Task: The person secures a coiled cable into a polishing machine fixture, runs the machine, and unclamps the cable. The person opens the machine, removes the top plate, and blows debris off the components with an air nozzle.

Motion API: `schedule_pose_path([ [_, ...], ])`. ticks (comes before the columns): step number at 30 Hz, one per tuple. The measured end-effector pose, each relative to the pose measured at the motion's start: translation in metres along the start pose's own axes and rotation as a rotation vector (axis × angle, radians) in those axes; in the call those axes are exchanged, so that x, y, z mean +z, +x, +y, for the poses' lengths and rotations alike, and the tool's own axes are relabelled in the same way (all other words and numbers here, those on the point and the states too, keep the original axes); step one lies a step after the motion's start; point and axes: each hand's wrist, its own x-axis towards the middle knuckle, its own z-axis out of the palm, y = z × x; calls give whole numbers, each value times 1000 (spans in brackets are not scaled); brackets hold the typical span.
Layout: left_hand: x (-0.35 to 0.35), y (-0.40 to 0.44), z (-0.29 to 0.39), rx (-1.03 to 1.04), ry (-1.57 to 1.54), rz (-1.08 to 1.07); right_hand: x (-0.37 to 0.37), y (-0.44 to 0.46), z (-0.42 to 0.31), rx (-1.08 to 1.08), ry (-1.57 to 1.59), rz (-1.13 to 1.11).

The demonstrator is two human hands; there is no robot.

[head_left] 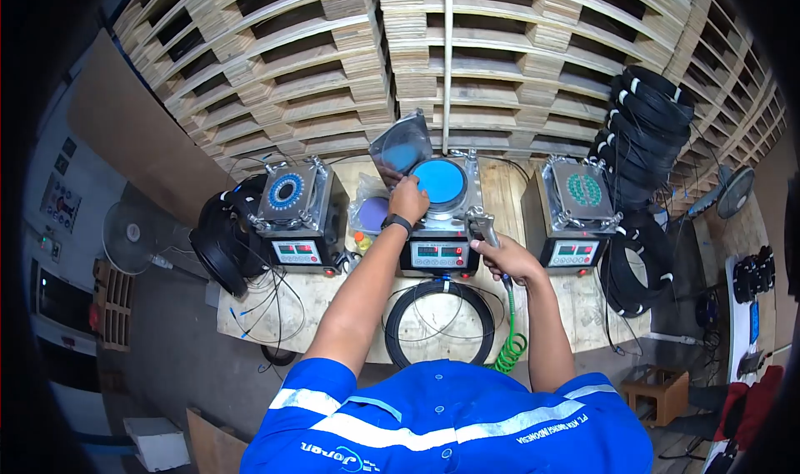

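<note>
My left hand [409,201] is closed at the left edge of a round blue disc [439,181], its fingers pinching the rim. The disc lies on top of the middle bench machine [440,255], which has a red digital display. In my right hand [510,260] is an air blow gun [485,230], its nozzle end near the machine's right front corner. A green coiled hose [511,351] runs down from the gun. Behind my left hand stands a clear plastic bag [402,147] with a blue disc inside. A purple disc [374,214] lies left of the machine.
Similar machines stand left [297,215] and right [575,211], with ringed connectors on top. A black cable coil [439,359] lies at the wooden table's [350,341] front. More black coils [646,132] are stacked at right. Wooden pallets [500,57] rise behind. A small yellow bottle [362,241] is near my left forearm.
</note>
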Motion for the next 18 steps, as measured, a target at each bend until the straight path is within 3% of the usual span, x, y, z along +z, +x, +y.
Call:
schedule_pose_path([
  [5, 1, 0, -3, 69, 64, -43, 12, -12, 12, -75, 40, 145],
  [9, -9, -2, -14, 85, 2, -247, 18, -6, 34, -30, 150, 77],
  [11, -12, -2, -15, 196, 202, -330, 26, -18, 26, -38, 175, 59],
  [12, -23, -7, -5, 149, 272, -426, 27, -15, 30, -22, 149, 39],
  [18, -25, -15, -9, 142, 201, -445, 38, 5, 35, -30, 101, 56],
])
